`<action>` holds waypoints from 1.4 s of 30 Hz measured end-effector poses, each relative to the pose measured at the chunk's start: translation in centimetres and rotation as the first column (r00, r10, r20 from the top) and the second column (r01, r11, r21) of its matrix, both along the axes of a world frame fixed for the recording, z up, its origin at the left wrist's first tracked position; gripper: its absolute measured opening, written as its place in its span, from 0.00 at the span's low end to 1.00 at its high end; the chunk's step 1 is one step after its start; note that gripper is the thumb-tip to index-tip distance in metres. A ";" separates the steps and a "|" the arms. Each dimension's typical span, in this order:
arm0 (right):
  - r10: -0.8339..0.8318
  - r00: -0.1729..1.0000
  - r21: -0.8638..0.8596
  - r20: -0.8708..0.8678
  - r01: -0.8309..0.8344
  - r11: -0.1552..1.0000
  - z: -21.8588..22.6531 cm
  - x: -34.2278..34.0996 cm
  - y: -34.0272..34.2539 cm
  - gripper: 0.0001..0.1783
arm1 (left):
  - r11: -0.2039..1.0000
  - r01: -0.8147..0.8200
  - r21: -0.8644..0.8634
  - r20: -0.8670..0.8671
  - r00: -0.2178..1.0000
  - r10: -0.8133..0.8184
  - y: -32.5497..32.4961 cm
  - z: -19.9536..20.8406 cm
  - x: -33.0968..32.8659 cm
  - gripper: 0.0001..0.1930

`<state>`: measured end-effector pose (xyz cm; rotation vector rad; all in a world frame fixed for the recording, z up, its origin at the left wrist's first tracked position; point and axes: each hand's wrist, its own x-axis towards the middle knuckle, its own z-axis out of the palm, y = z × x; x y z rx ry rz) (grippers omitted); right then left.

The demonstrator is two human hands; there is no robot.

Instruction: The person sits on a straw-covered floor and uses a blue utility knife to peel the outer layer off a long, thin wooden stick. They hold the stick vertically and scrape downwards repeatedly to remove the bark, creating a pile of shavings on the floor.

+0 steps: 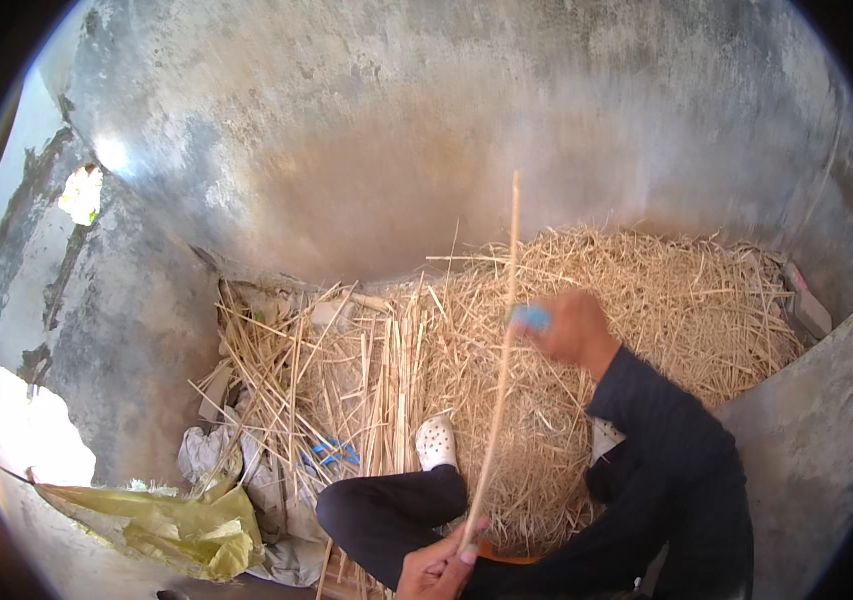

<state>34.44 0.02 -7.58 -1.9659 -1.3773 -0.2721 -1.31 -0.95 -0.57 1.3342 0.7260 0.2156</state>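
Note:
A long, thin, pale wooden stick [499,405] rises in front of me, slightly bowed, its tip against the grey wall. Its lower end is held between the thumb and fingers of my left hand [436,568], near the bottom edge. Higher up, my right hand [576,325] is closed around a small blue thing [530,318], which reaches the stick's side. Motion blurs that hand and the blue thing, so its kind does not show; whether it touches the stick I cannot tell.
A deep heap of straw-like shavings [686,310] lies along the concrete wall [396,150]. Several similar sticks [396,380] lie left of it, near a blue item [331,453]. A yellow-green sack [166,525] is at lower left. My white clog [436,443] rests by the shavings.

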 end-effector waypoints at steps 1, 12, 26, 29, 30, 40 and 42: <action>-0.080 0.997 -0.004 -0.013 0.080 0.997 -0.8 2.3 0.6 0.41 | 1.000 0.003 0.004 -0.002 1.000 -0.003 -0.6 -0.1 -0.3 0.23; -0.734 0.662 -0.258 -0.149 0.691 0.675 -3.8 15.8 -2.3 0.45 | 0.993 0.001 -0.121 -0.244 0.969 -0.031 -1.0 -0.9 -2.0 0.22; -0.094 0.995 -0.032 0.022 0.094 0.995 0.7 3.9 -1.6 0.41 | 0.994 0.007 -0.106 -0.002 1.000 -0.007 0.2 -2.7 -0.9 0.24; -0.213 0.976 0.045 -0.047 0.215 0.976 0.6 6.5 -2.2 0.43 | 0.986 0.148 0.080 -0.120 0.983 -0.137 -0.5 -2.3 -2.5 0.24; -0.233 0.973 0.014 0.007 0.232 0.973 0.8 6.9 -2.6 0.44 | 0.971 0.200 0.129 -0.116 0.976 -0.185 -0.5 -2.6 -3.1 0.24; -0.713 0.701 -0.269 -0.034 0.680 0.682 -3.1 14.9 -3.1 0.46 | 0.950 0.254 -0.184 -0.259 0.920 -0.296 -1.6 -3.3 -5.4 0.23; -0.685 0.708 -0.082 -0.171 0.682 0.726 -5.2 15.8 -5.4 0.47 | 0.974 0.182 -0.133 -0.239 0.948 -0.209 -2.0 -3.7 -5.8 0.23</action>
